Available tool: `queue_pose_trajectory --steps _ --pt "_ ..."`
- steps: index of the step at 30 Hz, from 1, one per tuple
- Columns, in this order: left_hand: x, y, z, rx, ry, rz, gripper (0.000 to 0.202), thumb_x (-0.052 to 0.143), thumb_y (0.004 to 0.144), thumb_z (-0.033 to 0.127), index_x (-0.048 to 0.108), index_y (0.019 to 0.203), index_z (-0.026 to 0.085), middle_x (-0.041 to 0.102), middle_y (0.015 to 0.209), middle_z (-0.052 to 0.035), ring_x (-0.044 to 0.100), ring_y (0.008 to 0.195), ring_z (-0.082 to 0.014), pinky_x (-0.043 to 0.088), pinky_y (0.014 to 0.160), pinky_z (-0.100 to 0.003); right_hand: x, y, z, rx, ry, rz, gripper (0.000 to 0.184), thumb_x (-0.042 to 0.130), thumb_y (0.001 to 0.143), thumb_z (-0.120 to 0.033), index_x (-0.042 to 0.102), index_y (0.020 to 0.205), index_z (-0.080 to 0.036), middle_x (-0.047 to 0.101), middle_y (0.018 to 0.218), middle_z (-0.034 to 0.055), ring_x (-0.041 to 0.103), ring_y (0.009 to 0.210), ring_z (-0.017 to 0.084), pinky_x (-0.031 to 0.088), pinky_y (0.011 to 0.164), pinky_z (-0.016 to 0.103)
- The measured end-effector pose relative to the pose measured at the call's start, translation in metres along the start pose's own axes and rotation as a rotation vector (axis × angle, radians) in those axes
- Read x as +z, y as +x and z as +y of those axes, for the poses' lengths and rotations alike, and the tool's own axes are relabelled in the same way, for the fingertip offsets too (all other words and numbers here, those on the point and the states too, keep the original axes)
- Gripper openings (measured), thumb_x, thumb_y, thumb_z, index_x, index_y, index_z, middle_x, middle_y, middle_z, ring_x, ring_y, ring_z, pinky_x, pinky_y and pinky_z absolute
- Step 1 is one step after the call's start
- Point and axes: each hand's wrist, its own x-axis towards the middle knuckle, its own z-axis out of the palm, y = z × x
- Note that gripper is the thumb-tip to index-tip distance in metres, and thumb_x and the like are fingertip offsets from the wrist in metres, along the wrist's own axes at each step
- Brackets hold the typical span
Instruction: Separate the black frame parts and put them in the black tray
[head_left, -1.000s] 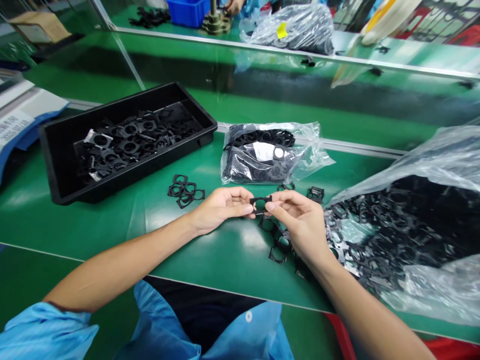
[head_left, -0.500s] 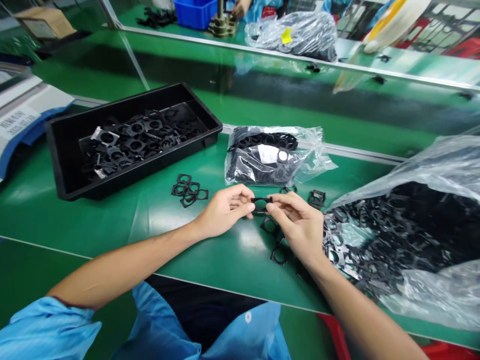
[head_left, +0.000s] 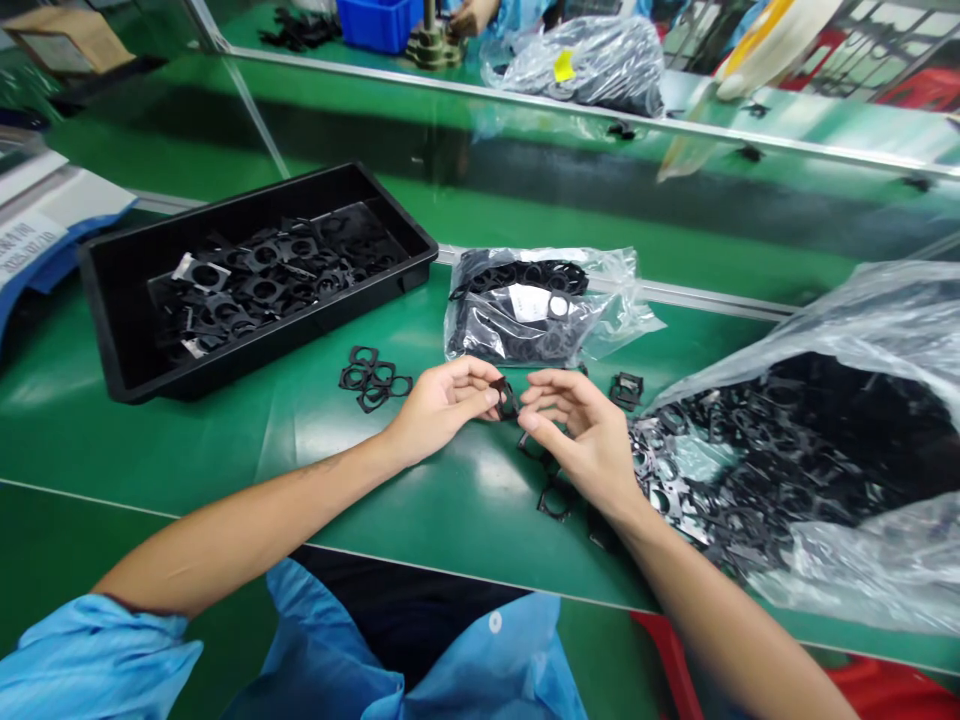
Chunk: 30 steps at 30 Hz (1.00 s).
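Observation:
Between thumb and fingers, my left hand (head_left: 448, 412) pinches a small black plastic frame (head_left: 507, 398) with a round opening, tilted edge-on. Just right of it is my right hand (head_left: 577, 428), its thumb and fingers apart and nothing seen in them. Beneath the right hand, more loose black frames (head_left: 556, 500) lie on the green table, partly covered by the fingers. Left of my left hand rests a little cluster of flat black frames (head_left: 372, 377). A thicker black piece (head_left: 626, 389) sits just beyond the right hand.
A black tray (head_left: 300, 328) of similar parts stands at the back left. Behind my hands lies a clear bag (head_left: 600, 338) of black rings. A large open plastic bag (head_left: 840, 545) spills black parts at the right. Across a metal rail are a blue bin (head_left: 379, 24) and a co-worker's hand (head_left: 472, 17).
My right hand has let go of the black frame and opened beside it. The frame has turned from facing me to a steep tilt in my left hand. The view has shifted slightly.

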Motion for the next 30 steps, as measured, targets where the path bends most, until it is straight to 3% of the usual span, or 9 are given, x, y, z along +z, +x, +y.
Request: queue_pose_trajectory --steps 5,20,23,26,30 --pt "-0.001 0.001 0.001 -0.058 -0.069 0.000 0.032 0.088 0.071 0.029 0.063 0.085 0.014 0.072 0.082 -0.0023 0.071 0.075 -0.0133 0.059 0.077 -0.027 0.001 0.001 0.001 0.002 -0.055 -0.009 0.034 0.075 0.084 -0.054 0.072 0.082 -0.021 0.069 0.087 0.0043 0.068 0.077 0.017 0.060 0.073 0.030" --pt "-0.003 -0.001 0.000 0.002 -0.113 -0.093 0.032 0.089 0.073 0.033 0.072 0.090 0.012 0.078 0.087 -0.0054 0.076 0.078 -0.0164 0.063 0.081 -0.031 -0.002 0.000 -0.004 -0.148 -0.139 0.014 0.023 0.073 0.090 -0.040 0.068 0.079 -0.021 0.065 0.078 0.0028 0.060 0.071 0.015 0.053 0.066 0.028" --pt "-0.002 -0.002 0.001 -0.007 -0.098 -0.102 0.034 0.088 0.074 0.035 0.070 0.092 0.012 0.078 0.087 -0.0063 0.075 0.076 -0.0174 0.063 0.080 -0.033 -0.003 0.000 -0.005 -0.071 -0.040 -0.009 0.027 0.077 0.086 -0.047 0.070 0.081 -0.021 0.065 0.081 0.0034 0.062 0.072 0.016 0.054 0.066 0.029" --pt "-0.003 -0.003 0.001 -0.020 -0.074 -0.092 0.035 0.088 0.074 0.035 0.070 0.093 0.013 0.078 0.085 -0.0066 0.075 0.074 -0.0173 0.063 0.077 -0.032 -0.005 0.002 -0.006 0.062 0.125 -0.112 0.031 0.078 0.082 -0.052 0.073 0.083 -0.021 0.066 0.085 0.0033 0.064 0.068 0.015 0.057 0.066 0.030" --pt "-0.004 -0.002 0.000 -0.019 -0.048 -0.084 0.035 0.088 0.073 0.036 0.070 0.091 0.013 0.078 0.084 -0.0064 0.074 0.074 -0.0166 0.062 0.075 -0.030 -0.007 0.003 -0.008 0.109 0.131 -0.192 0.032 0.076 0.086 -0.052 0.075 0.081 -0.020 0.065 0.079 0.0026 0.064 0.068 0.015 0.059 0.071 0.031"
